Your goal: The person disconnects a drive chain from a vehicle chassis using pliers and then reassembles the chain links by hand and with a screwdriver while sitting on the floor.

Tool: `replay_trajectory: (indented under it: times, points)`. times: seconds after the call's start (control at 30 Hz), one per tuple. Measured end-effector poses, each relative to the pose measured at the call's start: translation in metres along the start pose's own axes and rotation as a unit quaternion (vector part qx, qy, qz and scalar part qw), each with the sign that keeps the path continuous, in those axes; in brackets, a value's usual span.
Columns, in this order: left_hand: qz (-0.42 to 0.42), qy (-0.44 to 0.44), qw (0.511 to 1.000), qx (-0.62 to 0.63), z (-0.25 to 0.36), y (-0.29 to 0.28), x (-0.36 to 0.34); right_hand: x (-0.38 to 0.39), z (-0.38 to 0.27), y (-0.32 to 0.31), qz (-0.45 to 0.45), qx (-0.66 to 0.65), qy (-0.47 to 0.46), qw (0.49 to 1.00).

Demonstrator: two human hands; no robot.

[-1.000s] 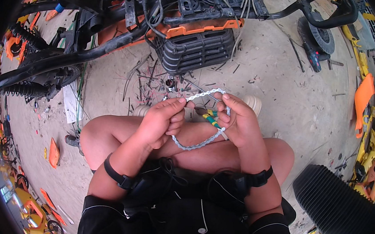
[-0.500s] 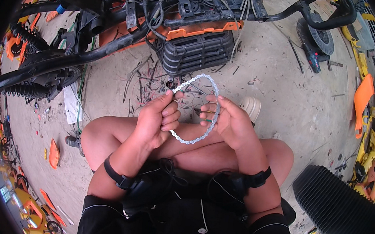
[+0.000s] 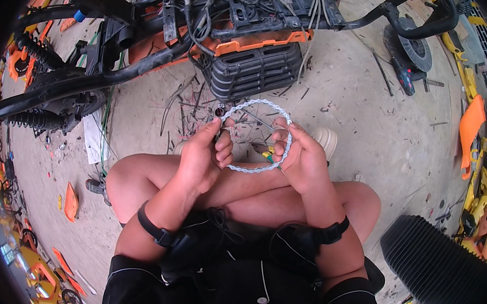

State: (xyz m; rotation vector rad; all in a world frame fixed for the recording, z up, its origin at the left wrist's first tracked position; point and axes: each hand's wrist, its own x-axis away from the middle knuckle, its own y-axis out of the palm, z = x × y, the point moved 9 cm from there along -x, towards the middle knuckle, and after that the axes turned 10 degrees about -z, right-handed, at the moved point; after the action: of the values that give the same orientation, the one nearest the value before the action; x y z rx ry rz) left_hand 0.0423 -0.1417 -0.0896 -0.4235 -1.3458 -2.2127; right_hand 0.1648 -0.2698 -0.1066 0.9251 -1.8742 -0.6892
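Note:
A silver roller chain (image 3: 258, 101) forms a rounded loop in front of my crossed bare legs. My left hand (image 3: 206, 151) grips it at the left side, fingers curled, with the thumb at the upper left of the loop. My right hand (image 3: 300, 157) pinches it at the right side between thumb and fingers. A tool with yellow and green handles (image 3: 267, 156) lies beyond, partly seen through the loop. Scraps of wire and small dark bits are scattered on the concrete floor behind it.
A black vehicle frame (image 3: 122, 80) with cables spans the top, above a ribbed black plastic box (image 3: 256, 72). A power drill (image 3: 406, 79) and disc lie upper right. A ribbed black object (image 3: 424, 266) sits lower right. Orange and yellow parts (image 3: 471, 131) line both sides.
The chain loop has risen away from my lap and spread into a rounder shape. My right hand first shifted down and has since closed more on the loop's right side.

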Motion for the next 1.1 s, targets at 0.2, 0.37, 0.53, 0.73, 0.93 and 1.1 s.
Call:
replay_trajectory:
  times: [0.2,0.37,0.53,0.73,0.93,1.1]
  points:
    - [0.052,0.006,0.995,-0.089,-0.001,-0.004,-0.003,-0.001,-0.007,-0.004,0.009,0.040,-0.024,0.999]
    - [0.041,-0.001,0.992,-0.116,-0.005,-0.010,-0.005,-0.001,-0.010,-0.008,0.047,0.084,-0.023,0.995]
    - [0.063,0.008,0.995,-0.083,-0.004,-0.009,-0.004,0.001,-0.010,-0.007,0.053,0.092,-0.027,0.994]
    - [0.080,0.004,0.993,-0.088,-0.004,-0.005,-0.002,0.001,-0.011,-0.007,0.054,0.098,-0.031,0.993]
    - [0.067,0.011,0.987,-0.142,-0.005,-0.009,-0.003,0.003,-0.013,-0.002,0.061,0.139,-0.041,0.988]
    - [0.066,0.008,0.982,-0.175,-0.004,-0.008,-0.003,0.004,-0.013,-0.001,0.067,0.160,-0.040,0.984]
